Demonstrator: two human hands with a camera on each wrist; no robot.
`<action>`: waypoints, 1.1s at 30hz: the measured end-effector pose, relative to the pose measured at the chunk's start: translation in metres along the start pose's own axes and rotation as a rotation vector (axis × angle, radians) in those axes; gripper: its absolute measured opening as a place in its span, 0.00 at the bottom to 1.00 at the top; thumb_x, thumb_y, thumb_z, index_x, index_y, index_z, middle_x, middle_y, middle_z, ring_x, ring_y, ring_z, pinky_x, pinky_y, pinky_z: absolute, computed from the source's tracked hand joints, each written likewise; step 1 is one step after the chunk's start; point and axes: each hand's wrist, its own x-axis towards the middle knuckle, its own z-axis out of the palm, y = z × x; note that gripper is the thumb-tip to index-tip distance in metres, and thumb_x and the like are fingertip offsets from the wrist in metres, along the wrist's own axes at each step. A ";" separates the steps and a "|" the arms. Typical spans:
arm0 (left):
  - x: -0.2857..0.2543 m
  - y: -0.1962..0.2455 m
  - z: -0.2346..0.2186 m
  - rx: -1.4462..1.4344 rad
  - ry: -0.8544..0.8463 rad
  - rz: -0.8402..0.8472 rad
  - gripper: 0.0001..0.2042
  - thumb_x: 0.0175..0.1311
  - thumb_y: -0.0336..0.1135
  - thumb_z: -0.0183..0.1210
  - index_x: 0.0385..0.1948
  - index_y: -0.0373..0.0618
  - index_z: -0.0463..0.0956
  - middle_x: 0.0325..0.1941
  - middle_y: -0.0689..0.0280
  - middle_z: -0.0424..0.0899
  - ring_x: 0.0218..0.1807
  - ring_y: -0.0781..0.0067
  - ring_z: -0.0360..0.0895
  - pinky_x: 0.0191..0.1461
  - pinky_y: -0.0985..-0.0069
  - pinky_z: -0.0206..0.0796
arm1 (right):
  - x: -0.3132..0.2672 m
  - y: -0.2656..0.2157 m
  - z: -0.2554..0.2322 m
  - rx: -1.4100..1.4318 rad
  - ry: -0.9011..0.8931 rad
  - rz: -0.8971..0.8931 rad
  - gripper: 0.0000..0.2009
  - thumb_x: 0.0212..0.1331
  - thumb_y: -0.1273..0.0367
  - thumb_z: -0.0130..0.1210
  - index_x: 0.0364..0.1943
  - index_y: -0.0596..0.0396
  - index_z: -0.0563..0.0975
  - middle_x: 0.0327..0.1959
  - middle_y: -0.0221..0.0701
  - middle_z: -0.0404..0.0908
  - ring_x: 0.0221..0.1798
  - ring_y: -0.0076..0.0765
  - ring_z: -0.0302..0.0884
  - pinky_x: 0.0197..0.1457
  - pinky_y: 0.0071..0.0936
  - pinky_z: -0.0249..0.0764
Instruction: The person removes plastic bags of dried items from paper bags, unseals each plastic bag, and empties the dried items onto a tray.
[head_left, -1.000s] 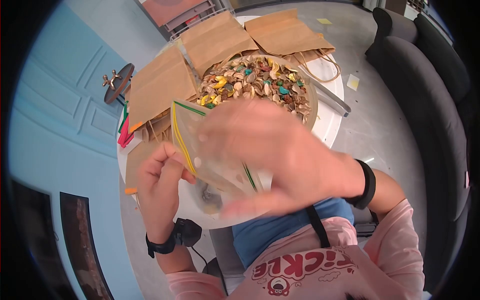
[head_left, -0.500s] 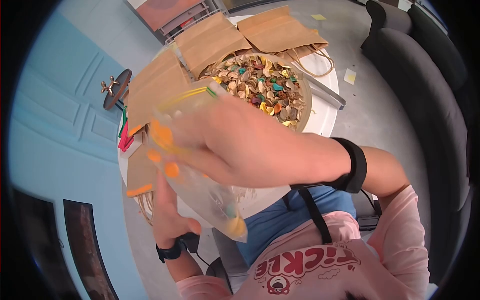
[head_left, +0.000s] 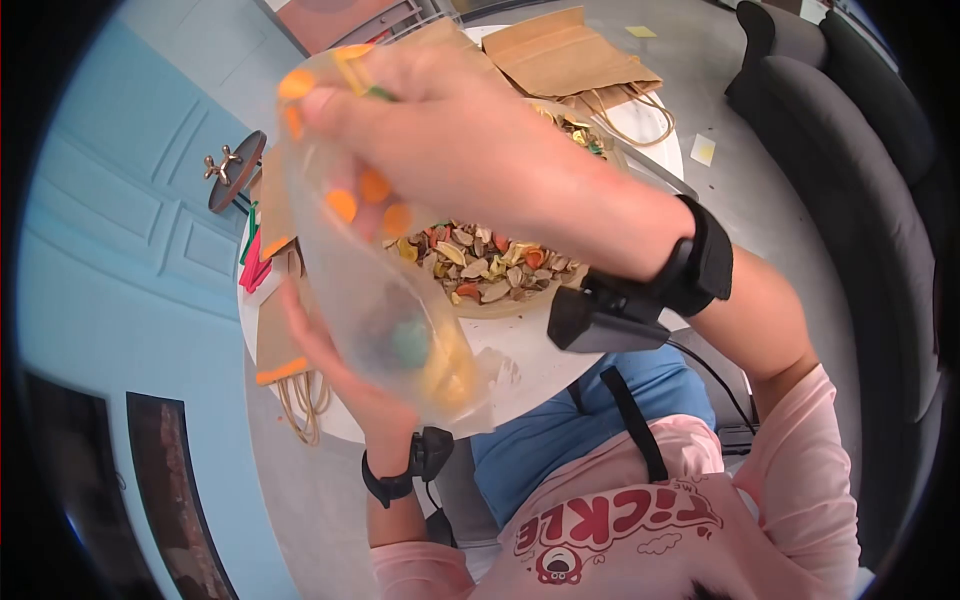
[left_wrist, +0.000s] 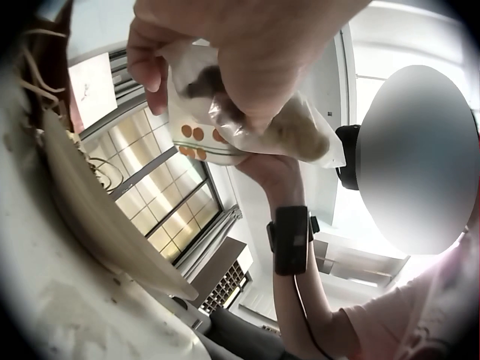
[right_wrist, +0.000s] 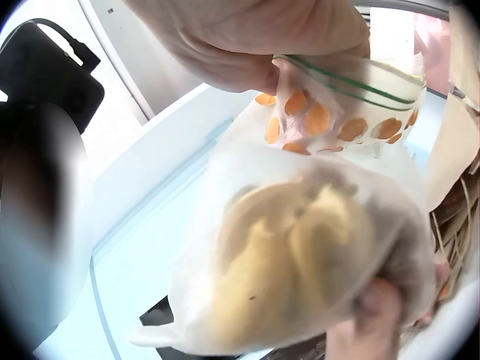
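Note:
A translucent zip bag (head_left: 400, 290) with orange dots and yellow and green zip lines hangs tilted over the near left of the table. My right hand (head_left: 440, 120) pinches it at its top edge, high above the table. Yellow and teal dried petals (right_wrist: 300, 247) show through its lower end. Low on the bag is my left hand (head_left: 350, 385), partly hidden behind it in the head view. In the left wrist view the thumb of that left hand (left_wrist: 262, 67) lies over the plastic, the fingers on the other side. Below, a wide dish (head_left: 500, 308) holds colourful potpourri (head_left: 490, 265).
Brown paper bags (head_left: 570, 50) with cord handles lie around the dish on the round white table (head_left: 540, 365). Metal tongs (head_left: 655, 170) lie to its right. Pink and green items (head_left: 255, 265) sit at the left edge. A dark sofa (head_left: 840, 200) stands at the right.
My left hand has let go of the bag's mouth and moved down to its lower end. My right hand has taken the top and raised the bag up and left.

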 end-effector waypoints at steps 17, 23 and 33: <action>0.099 0.008 -0.018 -0.116 -0.351 -0.773 0.23 0.68 0.53 0.42 0.48 0.40 0.70 0.37 0.64 0.80 0.24 0.83 0.74 0.18 0.88 0.54 | 0.030 0.094 -0.076 0.477 0.053 0.350 0.21 0.59 0.57 0.55 0.49 0.60 0.73 0.42 0.32 0.78 0.41 0.24 0.77 0.45 0.25 0.76; 0.119 -0.013 -0.023 -0.077 -0.486 -0.726 0.23 0.66 0.55 0.46 0.45 0.40 0.72 0.32 0.67 0.79 0.19 0.85 0.67 0.17 0.88 0.51 | 0.024 0.107 -0.086 0.600 -0.038 0.324 0.21 0.58 0.57 0.57 0.49 0.56 0.71 0.45 0.32 0.77 0.45 0.29 0.76 0.51 0.33 0.74; 0.118 -0.009 -0.013 -0.197 -0.295 -0.499 0.16 0.66 0.43 0.52 0.45 0.38 0.73 0.33 0.69 0.79 0.24 0.87 0.68 0.22 0.91 0.53 | 0.028 0.121 -0.103 0.644 -0.005 0.313 0.16 0.60 0.61 0.55 0.45 0.58 0.72 0.43 0.32 0.78 0.45 0.29 0.76 0.53 0.33 0.72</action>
